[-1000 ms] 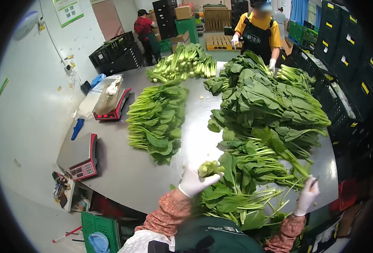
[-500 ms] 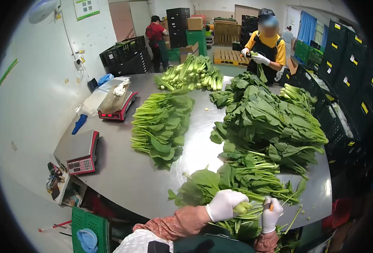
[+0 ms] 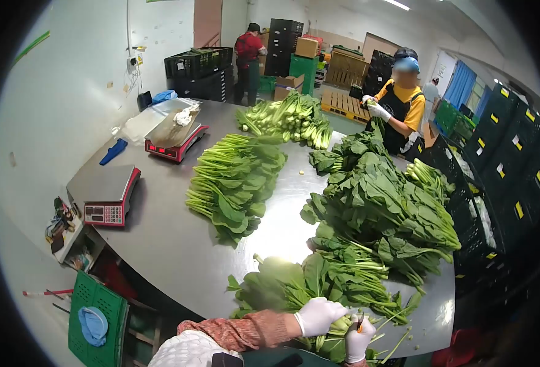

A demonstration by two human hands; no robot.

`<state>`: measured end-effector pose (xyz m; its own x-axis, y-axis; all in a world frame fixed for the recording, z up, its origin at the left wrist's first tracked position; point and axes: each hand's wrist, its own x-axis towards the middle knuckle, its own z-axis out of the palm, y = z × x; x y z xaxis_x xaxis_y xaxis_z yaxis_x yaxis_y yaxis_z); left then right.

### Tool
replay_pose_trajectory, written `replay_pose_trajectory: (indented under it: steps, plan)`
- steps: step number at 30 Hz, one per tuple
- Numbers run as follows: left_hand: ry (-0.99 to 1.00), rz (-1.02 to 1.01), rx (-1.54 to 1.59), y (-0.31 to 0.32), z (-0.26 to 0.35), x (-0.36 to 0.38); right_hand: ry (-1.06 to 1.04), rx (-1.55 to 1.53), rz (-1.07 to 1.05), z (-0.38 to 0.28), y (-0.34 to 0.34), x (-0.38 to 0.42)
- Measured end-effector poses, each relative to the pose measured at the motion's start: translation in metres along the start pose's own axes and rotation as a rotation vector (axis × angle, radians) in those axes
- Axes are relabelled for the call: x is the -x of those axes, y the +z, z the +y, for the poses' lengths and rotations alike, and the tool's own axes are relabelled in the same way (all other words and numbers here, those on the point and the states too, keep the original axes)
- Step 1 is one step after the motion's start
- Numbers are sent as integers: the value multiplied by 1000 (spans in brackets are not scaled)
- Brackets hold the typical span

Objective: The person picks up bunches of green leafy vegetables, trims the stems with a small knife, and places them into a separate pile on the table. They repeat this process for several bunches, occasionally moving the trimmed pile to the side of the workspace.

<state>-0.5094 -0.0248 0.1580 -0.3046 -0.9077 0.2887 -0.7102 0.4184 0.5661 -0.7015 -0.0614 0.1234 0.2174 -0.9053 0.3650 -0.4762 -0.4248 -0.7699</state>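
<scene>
In white gloves, both my hands are at the near edge of the steel table. My left hand is closed around the stem end of a leafy green, whose broad leaves spread to the left, partly blurred. My right hand is closed on a small knife; a bit of orange and a dark part show at the fingers. The knife is close to the cut stem ends beside my left hand. Loose stalks and trimmings lie under and around my hands. A large pile of leafy greens rises just beyond.
Bunched greens lie in a row mid-table, with more greens at the far end. Two red scales stand left. Across the table a person in yellow handles greens. Black crates are stacked right; a green crate stands lower left.
The view has shifted and tilted. My right hand with the knife has come closer to my left hand and the stem ends it holds.
</scene>
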Motion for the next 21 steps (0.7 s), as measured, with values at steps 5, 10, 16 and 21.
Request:
replay_pose_trajectory:
  steps: [5, 10, 16, 21]
  plan:
    - [17, 47, -13, 5, -3, 1, 81, -95, -10, 18, 2, 5]
    - [44, 81, -53, 15, -8, 3, 157, -126, -62, 19, 0, 7]
    - [32, 76, -76, 18, -10, 3, -129, 48, -61, 10, -4, 6]
    - [4, 15, -67, 13, -6, 4, 209, -217, -31, 39, 7, 14]
